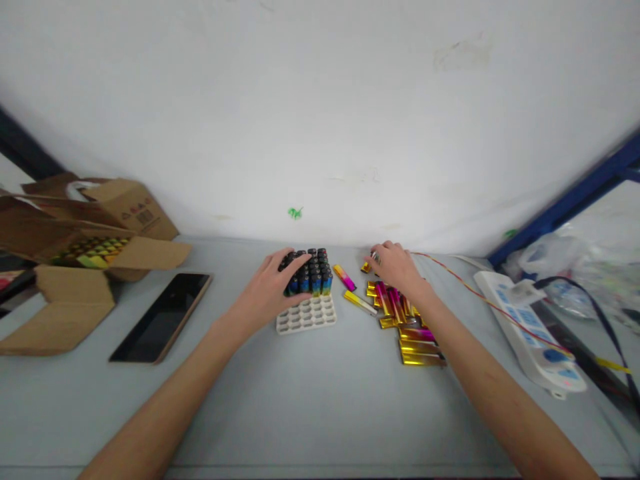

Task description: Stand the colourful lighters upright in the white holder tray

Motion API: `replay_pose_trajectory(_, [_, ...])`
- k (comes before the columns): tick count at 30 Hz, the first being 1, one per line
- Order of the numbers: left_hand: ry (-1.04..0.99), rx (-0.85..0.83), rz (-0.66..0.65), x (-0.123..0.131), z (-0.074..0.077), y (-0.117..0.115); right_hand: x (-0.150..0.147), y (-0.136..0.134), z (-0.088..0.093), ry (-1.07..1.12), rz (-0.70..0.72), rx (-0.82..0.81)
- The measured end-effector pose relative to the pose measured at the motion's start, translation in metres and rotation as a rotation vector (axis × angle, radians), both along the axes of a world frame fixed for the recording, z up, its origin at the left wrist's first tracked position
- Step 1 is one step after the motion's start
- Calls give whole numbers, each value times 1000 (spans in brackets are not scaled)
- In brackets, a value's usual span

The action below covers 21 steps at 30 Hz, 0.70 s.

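A white tray (306, 315) with rows of oval holes lies in the middle of the table. Upright blue-and-black lighters (320, 277) fill its far rows, while the near rows show bare holes. My left hand (270, 283) curves round the left side of this cluster, thumb in front and a finger across the tops. Off to the right, my right hand (397, 267) is closed on a shiny gold lighter (367, 268), mostly hidden by the fingers. Under and beside that wrist lies a pile of gold and magenta lighters (417, 347). Two loose ones (360, 303) rest between tray and pile.
At left stands an open cardboard box (75, 300) holding several yellow-green lighters, beside a dark phone or tablet (163, 317). A white power strip (530, 333) with a red-yellow cable (460, 283) lies at right, near clear plastic bags (560, 267). A white wall (320, 120) backs the table.
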<state>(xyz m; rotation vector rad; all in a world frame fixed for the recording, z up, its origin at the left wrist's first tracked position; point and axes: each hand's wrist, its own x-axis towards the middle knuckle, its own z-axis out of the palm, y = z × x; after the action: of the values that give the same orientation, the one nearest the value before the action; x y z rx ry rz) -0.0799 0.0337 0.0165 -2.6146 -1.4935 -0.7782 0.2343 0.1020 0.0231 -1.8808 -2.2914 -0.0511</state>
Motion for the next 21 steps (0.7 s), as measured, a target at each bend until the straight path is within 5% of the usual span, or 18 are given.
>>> replay_pose_trajectory(12, [-349,424,-7,21,44,-37,-17,-7,1,263,176,-71])
replay_pose_trajectory(18, [-584,169,-111,42,38,-46,-16,-33,30,1002,245,-200])
replay_pose_trajectory(21, [-640,-60,-131,52,35,-48,-26,-55,50,1146,307,-283])
